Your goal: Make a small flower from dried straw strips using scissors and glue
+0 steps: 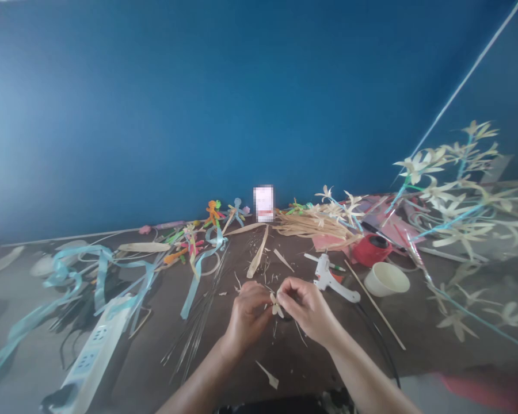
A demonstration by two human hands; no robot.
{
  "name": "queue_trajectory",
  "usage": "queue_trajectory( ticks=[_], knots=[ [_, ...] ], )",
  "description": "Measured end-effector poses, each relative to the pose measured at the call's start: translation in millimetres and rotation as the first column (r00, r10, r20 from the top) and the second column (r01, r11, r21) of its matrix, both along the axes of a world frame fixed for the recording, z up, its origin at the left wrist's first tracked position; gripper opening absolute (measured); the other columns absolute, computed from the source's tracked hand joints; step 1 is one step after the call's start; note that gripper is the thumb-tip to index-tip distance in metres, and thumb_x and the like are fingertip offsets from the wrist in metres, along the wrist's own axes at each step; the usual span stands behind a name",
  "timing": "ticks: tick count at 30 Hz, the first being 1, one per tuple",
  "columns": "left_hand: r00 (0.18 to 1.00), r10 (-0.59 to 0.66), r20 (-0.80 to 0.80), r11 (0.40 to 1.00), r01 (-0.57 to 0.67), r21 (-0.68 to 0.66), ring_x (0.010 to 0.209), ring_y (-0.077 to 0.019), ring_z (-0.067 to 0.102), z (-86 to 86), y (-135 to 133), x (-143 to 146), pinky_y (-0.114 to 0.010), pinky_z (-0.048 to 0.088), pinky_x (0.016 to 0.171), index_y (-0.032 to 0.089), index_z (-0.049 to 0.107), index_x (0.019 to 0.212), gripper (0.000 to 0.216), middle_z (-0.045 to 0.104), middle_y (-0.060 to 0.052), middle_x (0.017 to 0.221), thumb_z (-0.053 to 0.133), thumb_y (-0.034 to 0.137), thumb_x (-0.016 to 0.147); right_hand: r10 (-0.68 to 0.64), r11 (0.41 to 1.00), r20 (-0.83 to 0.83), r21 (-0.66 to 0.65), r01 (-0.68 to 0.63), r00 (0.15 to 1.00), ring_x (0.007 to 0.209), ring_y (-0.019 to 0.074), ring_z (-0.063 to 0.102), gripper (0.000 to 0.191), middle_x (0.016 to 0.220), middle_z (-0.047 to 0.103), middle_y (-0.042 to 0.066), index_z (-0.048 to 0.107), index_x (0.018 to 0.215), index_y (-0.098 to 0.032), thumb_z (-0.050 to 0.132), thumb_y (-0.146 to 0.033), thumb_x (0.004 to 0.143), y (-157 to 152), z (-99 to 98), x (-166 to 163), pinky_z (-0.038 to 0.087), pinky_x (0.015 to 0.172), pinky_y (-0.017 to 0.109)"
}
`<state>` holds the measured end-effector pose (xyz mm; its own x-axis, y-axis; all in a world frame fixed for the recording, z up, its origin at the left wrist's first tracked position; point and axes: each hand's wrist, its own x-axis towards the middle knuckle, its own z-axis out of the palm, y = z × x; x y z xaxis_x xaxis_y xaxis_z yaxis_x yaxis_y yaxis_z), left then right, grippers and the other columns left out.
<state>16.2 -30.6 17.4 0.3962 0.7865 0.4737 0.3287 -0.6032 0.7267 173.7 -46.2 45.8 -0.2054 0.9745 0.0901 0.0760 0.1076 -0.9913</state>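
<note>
Both of my hands meet over the middle of the dark table [224,368]. My left hand [247,310] and my right hand [305,306] are each closed in a pinch on a small pale straw flower [277,305] held between them. Its thin petals stick out between my fingertips. A white glue gun [330,279] lies just beyond my right hand. Thin dark wires [198,322] lie to the left of my left hand.
A white power strip [95,351] and light blue ribbons [99,276] lie at left. A white cup [386,279], a red spool [372,248] and a heap of straw strips [311,224] sit at right. Branches of finished pale flowers [453,172] spread at far right. Blue wall behind.
</note>
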Motion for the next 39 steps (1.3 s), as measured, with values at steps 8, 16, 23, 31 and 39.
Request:
queue_trajectory(
  ticks=[8,16,23,31,39],
  knots=[
    [1.0,-0.021,0.001,0.999,0.021,0.028,0.07,-0.0172,0.057,4.2,1.1,-2.0,-0.035,0.04,0.075,0.019,0.063,0.073,0.007,0.064,-0.004,0.069,0.058,0.022,0.075,0.003,1.0,-0.019,-0.017,-0.004,1.0,0.055,0.0095,0.04,0.023,0.058,0.047,-0.002,0.053,0.067,-0.015,0.05,-0.032,0.082,1.1,-2.2,0.2,0.032,0.051,0.021],
    [1.0,0.004,-0.024,0.998,-0.002,0.06,0.068,-0.0158,0.057,1.2,1.7,-2.2,-0.034,0.039,0.075,0.018,0.062,0.07,0.008,0.063,-0.003,0.067,0.058,0.021,0.075,0.026,0.999,0.013,-0.035,-0.025,1.0,0.051,0.0093,0.039,0.023,0.054,0.046,-0.003,0.053,0.064,-0.016,0.053,-0.035,0.078,-0.5,2.3,1.0,0.031,0.049,0.021],
    [0.994,0.024,-0.103,0.986,-0.006,0.165,0.07,-0.0151,0.057,2.9,0.8,-3.9,-0.037,0.035,0.084,0.019,0.063,0.073,0.01,0.064,-0.002,0.068,0.054,0.019,0.077,0.027,0.997,0.03,-0.067,-0.025,0.999,0.051,0.0088,0.036,0.025,0.054,0.041,-0.004,0.052,0.064,-0.015,0.05,-0.034,0.081,1.9,-8.4,-0.2,0.03,0.049,0.021],
    [0.991,0.036,-0.131,0.982,-0.011,0.188,0.07,-0.0149,0.057,2.5,1.4,-5.3,-0.037,0.034,0.085,0.02,0.063,0.071,0.012,0.063,-0.001,0.067,0.053,0.017,0.077,0.042,0.985,-0.058,-0.167,-0.051,0.997,0.047,0.0073,0.031,0.027,0.05,0.038,-0.006,0.053,0.061,-0.015,0.054,-0.036,0.078,4.4,-7.2,-0.3,0.024,0.045,0.02],
    [0.993,0.017,-0.117,0.979,0.008,0.205,0.069,-0.0141,0.057,5.9,-0.1,-3.0,-0.037,0.033,0.086,0.021,0.065,0.072,0.012,0.065,0.0,0.066,0.055,0.016,0.076,0.041,0.927,-0.258,-0.351,-0.133,0.965,0.038,0.0052,0.019,0.03,0.04,0.027,-0.009,0.053,0.055,-0.015,0.054,-0.036,0.077,12.1,-21.3,-2.7,0.013,0.039,0.021]
  ],
)
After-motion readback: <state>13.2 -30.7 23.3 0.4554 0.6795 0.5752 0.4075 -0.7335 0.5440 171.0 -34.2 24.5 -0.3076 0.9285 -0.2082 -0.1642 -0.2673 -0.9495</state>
